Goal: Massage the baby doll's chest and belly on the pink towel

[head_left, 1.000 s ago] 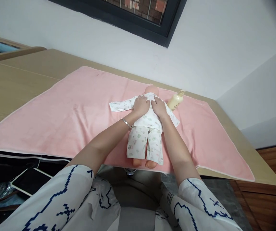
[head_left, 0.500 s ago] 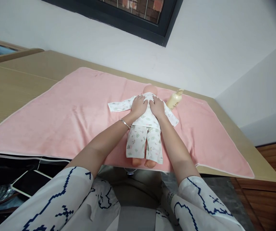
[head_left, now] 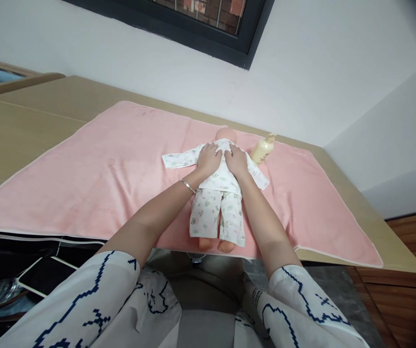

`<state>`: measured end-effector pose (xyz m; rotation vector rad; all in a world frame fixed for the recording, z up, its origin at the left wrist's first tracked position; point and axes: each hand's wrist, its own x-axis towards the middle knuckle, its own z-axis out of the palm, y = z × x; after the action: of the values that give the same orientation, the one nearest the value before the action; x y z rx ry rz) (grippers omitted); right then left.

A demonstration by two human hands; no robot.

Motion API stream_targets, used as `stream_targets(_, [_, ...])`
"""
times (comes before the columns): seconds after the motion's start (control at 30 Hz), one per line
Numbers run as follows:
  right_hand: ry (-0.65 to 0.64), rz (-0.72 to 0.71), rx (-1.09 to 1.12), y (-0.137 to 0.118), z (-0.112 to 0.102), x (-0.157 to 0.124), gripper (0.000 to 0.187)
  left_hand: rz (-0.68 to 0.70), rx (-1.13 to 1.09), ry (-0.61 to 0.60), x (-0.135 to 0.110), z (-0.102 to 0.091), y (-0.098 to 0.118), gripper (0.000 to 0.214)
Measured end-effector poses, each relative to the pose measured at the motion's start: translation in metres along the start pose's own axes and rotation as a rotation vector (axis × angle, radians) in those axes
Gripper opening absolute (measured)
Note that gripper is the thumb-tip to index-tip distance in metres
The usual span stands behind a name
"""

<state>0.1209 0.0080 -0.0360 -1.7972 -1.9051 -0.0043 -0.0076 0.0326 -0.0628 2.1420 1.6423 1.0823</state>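
Note:
A baby doll (head_left: 219, 180) in white printed pajamas lies on a pink blanket (head_left: 92, 169), its head away from me and its bare feet by the table's near edge. No face shows on the bald head. My left hand (head_left: 209, 159) rests open on the left part of its upper torso, a silver bangle on that wrist. On the right part, my right hand (head_left: 236, 161) also lies open, fingers pointing toward the doll's head. A gap of shirt separates my thumbs. Both sleeves of the doll stretch out sideways, the right one partly behind my forearm.
A pale yellow pump bottle (head_left: 263, 150) stands on the blanket right of the doll's head. Behind the wooden table (head_left: 37, 116) rise a white wall and a dark window frame (head_left: 193, 38). A wooden-edged tray (head_left: 19, 82) sits at far left.

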Motion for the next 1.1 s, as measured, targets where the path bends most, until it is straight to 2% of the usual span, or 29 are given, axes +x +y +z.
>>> stream_targets(1.1, [0.046,-0.014,0.024,-0.0009,-0.0011,0.0009,0.045,0.019,-0.022,0.012,0.005,0.0055,-0.0055,0.043])
